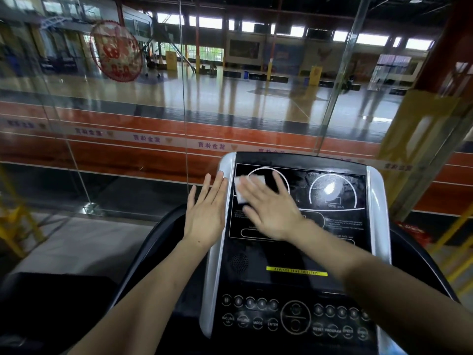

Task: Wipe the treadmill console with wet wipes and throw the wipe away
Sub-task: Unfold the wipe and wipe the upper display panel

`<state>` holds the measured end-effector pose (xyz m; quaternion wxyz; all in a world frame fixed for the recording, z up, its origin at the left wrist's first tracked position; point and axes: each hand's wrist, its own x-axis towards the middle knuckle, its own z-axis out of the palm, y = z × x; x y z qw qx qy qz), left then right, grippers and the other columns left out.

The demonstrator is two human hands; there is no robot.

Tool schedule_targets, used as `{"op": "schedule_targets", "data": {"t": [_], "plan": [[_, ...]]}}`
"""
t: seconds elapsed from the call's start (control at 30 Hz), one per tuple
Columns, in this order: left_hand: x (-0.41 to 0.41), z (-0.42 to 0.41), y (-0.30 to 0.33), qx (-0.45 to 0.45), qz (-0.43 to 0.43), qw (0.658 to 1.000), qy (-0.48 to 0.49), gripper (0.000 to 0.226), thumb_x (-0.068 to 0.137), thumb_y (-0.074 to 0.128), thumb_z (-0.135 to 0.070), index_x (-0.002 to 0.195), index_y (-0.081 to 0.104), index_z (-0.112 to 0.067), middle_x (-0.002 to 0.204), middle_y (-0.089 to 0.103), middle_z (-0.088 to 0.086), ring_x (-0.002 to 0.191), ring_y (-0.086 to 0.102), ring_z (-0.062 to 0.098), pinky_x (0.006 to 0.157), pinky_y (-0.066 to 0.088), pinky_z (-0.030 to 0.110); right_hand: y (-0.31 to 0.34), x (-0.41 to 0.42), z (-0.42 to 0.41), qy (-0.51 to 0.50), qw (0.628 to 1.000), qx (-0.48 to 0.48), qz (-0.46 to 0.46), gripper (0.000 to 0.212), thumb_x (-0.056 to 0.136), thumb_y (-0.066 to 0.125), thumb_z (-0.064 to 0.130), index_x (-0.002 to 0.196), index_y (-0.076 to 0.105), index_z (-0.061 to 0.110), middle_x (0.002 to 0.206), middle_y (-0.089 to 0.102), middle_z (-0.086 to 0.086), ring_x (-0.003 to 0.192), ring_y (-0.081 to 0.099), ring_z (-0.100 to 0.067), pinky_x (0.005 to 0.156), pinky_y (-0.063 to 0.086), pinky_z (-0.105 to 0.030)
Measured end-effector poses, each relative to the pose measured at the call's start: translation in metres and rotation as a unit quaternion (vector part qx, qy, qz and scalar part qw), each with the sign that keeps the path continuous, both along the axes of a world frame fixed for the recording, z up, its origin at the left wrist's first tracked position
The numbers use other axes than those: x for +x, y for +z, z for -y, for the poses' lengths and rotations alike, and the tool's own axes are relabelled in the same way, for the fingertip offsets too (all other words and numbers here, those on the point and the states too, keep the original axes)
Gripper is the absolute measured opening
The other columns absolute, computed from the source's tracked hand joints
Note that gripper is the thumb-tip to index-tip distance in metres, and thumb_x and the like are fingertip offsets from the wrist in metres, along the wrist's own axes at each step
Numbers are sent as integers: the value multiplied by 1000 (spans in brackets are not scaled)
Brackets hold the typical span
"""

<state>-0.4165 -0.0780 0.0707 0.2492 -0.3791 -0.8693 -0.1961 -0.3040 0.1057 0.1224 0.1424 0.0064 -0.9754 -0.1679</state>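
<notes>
The right hand [271,206] is smeared with blur and covers most of the white wipe [245,187], so only a corner pokes out past the fingers [249,189]. Small print on the console [294,252] screen is unreadable, the bottom buttons [294,319] are fuzzy, and both forearms run off the bottom edge.
</notes>
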Motion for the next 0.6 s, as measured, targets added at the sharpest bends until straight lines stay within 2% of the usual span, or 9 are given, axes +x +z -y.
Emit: {"op": "schedule_targets", "data": {"t": [0.07,0.13,0.23,0.33,0.4,0.5,0.6], "plan": [[0,2,0,6,7,1000,-5,67,108,40,-19,166,8,-23,174,-4,-7,161,-4,19,129,6,51,17,-18,-3,-43,999,-23,-11,67,107,4,56,168,10,27,176,7,7,162,0,-13,125,-13,-62],[0,5,2,-4,10,1000,-14,63,109,32,-25,166,7,-23,174,-6,-8,161,-6,19,130,4,50,10,-16,2,-36,998,-45,-14,69,106,-3,57,168,9,27,176,5,7,162,-4,-14,126,-12,-61],[2,9,4,-23,19,999,-20,63,106,14,-35,166,0,-24,173,-11,-8,160,-10,20,130,2,50,-31,19,23,10,999,-37,-4,68,108,1,55,167,13,23,175,7,5,162,-2,-17,127,-5,-63],[6,7,6,-26,26,999,-14,69,107,32,-24,166,-3,-22,173,-16,-6,160,-12,21,129,3,52,-70,52,40,39,998,-35,27,66,110,12,54,167,13,21,175,9,3,162,-3,-17,127,-2,-64],[8,6,8,-26,31,999,-9,73,107,37,-18,165,-6,-22,172,-20,-6,159,-14,21,129,2,52,-76,59,40,43,998,-28,33,66,111,13,54,167,13,20,175,10,3,162,-2,-17,128,-1,-64],[11,5,9,-29,29,999,-7,76,106,37,-16,163,-12,-23,170,-24,-6,159,-16,22,129,1,52,-60,49,28,39,999,-1,32,66,110,14,54,168,13,23,175,9,4,162,3,-17,127,-3,-64],[15,4,10,-32,30,999,2,75,104,33,-15,162,-14,-23,169,-26,-6,159,-17,21,129,-1,51,-17,14,6,-12,1000,-2,-7,67,109,13,56,168,12,25,175,11,3,162,5,-17,126,-9,-63]]}}
